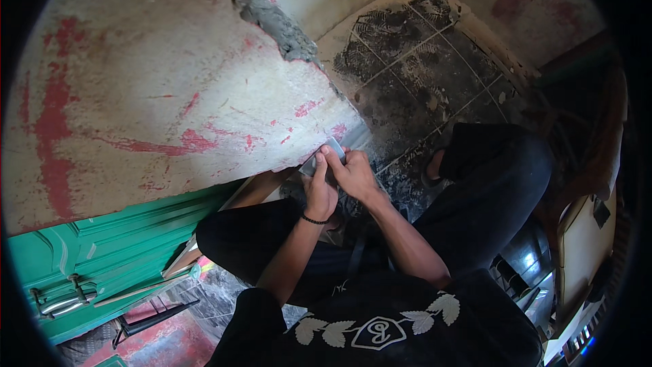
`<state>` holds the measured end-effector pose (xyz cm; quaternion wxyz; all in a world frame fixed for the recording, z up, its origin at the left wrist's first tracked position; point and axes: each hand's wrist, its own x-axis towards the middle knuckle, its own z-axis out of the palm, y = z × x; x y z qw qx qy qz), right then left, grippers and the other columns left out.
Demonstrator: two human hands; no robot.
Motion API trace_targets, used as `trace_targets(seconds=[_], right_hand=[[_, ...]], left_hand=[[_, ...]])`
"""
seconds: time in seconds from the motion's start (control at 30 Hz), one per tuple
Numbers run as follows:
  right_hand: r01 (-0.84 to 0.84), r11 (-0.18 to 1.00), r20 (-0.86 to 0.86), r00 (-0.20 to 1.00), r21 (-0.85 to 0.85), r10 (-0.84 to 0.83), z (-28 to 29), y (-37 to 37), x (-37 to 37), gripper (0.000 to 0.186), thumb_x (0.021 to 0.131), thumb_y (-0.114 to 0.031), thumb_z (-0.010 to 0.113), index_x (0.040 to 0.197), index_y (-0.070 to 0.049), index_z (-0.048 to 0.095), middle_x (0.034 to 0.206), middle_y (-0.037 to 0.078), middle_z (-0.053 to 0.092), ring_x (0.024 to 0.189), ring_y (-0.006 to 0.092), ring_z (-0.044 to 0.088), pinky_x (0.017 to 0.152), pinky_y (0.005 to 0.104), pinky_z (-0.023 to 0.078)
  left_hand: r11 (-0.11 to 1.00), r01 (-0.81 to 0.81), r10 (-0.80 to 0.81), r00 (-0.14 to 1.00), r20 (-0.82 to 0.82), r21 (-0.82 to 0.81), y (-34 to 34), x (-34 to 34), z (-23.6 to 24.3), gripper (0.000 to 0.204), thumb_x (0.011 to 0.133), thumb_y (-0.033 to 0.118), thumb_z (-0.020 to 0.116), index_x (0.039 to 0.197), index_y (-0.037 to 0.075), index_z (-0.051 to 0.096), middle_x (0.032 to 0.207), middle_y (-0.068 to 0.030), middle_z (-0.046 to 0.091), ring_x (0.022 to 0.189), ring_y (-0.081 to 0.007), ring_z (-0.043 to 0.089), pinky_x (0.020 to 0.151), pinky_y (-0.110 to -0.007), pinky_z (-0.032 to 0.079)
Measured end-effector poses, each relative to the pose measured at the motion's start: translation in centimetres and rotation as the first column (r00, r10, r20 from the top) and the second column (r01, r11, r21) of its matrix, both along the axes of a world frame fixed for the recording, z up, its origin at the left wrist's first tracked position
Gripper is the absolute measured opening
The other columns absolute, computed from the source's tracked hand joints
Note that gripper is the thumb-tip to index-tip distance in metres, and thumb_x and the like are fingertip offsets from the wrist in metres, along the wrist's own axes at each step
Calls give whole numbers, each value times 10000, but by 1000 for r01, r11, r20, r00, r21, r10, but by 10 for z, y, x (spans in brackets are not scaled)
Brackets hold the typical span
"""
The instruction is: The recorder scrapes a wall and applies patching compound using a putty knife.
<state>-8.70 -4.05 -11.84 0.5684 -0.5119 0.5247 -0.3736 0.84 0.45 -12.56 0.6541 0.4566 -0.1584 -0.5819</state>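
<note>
"Head view: where is the flat grey piece point(335, 145) held?"

"It is clasped by the left grip point(320, 194) and the right grip point(356, 175), both closed on it, at the near right end of the red-flecked wall point(170, 88)."

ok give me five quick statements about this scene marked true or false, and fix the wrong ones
1. The left hand and right hand both grip a flat grey piece. True.
2. The dark beaded bracelet is on the right wrist. False: the beaded bracelet is on the left wrist.
3. The panelled door at lower left is blue. False: the panelled door is green.
4. Rough grey cement shows along part of the edge of the red-patched wall. True.
5. The dark floor tiles at the top are spotless. False: the dark floor tiles are covered in pale, dusty marks.
</note>
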Motion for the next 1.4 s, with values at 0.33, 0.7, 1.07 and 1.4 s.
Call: trace_targets(seconds=[0.33,0.7,1.07,1.4], right_hand=[[-136,991,-100,986,14,136,2,-4,-2,661,914,-511,635,727,123,650,638,316,591,663,453,659,622,464,508],[-104,994,-233,966,33,108,10,-6,0,544,923,-470,642,798,58,686,733,302,629,765,474,649,668,486,510],[-49,999,-17,999,-7,49,-1,5,1,650,956,-463,625,689,130,619,573,254,581,507,215,580,541,409,469],[-129,992,-113,985,-12,127,1,3,-4,624,935,-524,599,790,78,677,684,313,612,730,480,651,651,490,505]], left_hand=[[997,-57,57,998,9,-52,-2,6,-4,334,1025,250,578,1254,8,550,1179,-141,650,1089,-239,635,981,-373,498],[999,-42,40,996,79,19,0,6,-19,431,1058,354,480,1308,4,508,1250,-174,611,1167,-285,599,1047,-421,471],[997,-50,45,994,99,58,8,2,-9,387,1051,320,510,1301,25,528,1255,-139,609,1164,-234,596,1033,-380,477],[998,-50,51,998,39,-36,4,-4,5,374,1035,266,557,1292,-3,516,1181,-160,646,1074,-236,643,978,-366,504]])
